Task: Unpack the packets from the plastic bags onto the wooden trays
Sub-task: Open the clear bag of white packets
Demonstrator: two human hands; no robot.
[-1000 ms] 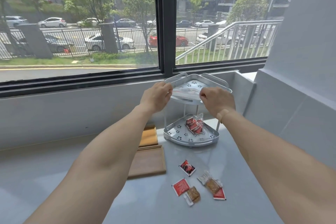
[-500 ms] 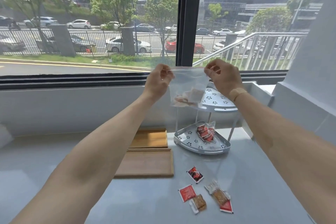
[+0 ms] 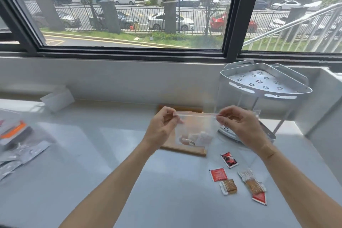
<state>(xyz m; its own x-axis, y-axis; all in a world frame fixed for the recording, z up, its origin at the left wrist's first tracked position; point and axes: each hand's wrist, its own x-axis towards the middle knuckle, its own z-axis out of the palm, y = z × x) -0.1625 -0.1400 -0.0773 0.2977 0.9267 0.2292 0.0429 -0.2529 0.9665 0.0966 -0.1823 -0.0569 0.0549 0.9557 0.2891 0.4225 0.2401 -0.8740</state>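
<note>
I hold a clear zip plastic bag (image 3: 196,131) by its top strip over the wooden trays (image 3: 185,151). My left hand (image 3: 163,127) pinches the strip's left end and my right hand (image 3: 240,126) pinches its right end. Pale packets (image 3: 194,138) sit in the bottom of the bag. The bag and my hands hide most of the trays. Several loose packets lie on the white counter to the right: a dark red one (image 3: 229,159), a red one (image 3: 218,174), and brown ones (image 3: 228,187).
A white two-tier corner rack (image 3: 266,87) stands at the back right, its lower tier behind my right hand. Other plastic bags and an orange-marked item (image 3: 16,135) lie at the far left. A white box (image 3: 57,98) rests by the window wall.
Both hands brought the bag down from in front of the window to just above the wooden trays. The view has swung left and lower.
</note>
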